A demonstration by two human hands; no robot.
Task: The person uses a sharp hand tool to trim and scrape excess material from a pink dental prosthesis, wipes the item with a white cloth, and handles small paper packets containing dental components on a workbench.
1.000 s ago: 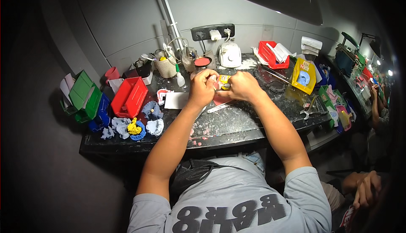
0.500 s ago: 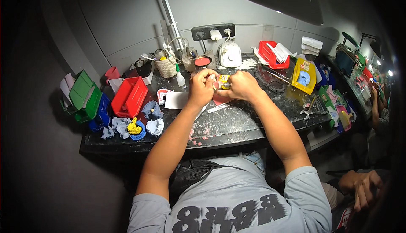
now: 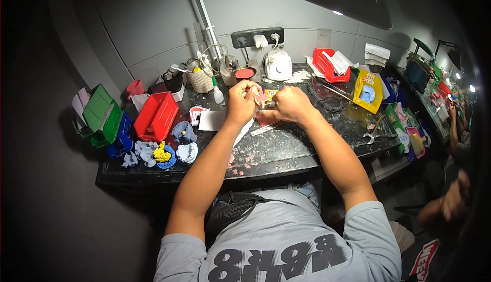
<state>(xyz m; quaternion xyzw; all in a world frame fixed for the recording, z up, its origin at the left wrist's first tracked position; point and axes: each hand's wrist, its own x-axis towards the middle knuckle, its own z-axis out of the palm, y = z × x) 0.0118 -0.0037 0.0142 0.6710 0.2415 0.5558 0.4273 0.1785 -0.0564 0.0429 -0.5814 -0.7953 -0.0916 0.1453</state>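
Note:
At the middle of the bench, my two hands are close together. My left hand (image 3: 242,104) is closed, its fingertips pinching a small pink piece (image 3: 262,96) that looks like part of a dental model. Curled fingers on my right hand (image 3: 293,104) wrap round a small tool with a greyish part, mostly hidden; its kind is unclear. Just behind sits a yellow and red packet (image 3: 271,93). Below the hands lie a reddish sheet (image 3: 267,120) and a pale flat strip (image 3: 264,128). A white card (image 3: 211,120) and a red-and-white dental model (image 3: 196,114) rest to the left.
Dental impressions (image 3: 184,132), a red bin (image 3: 157,118) and a green bin (image 3: 101,113) stand left. Behind are a woven cup (image 3: 199,81), a red-filled pot (image 3: 245,73) and a white device (image 3: 278,67). A yellow bin (image 3: 367,93) and wrench (image 3: 372,135) stand right. Another person's hand (image 3: 454,197) shows lower right.
The pink piece has turned in my left fingers and shows more of its face. My hands stay almost in place. The other person's hands at lower right have moved.

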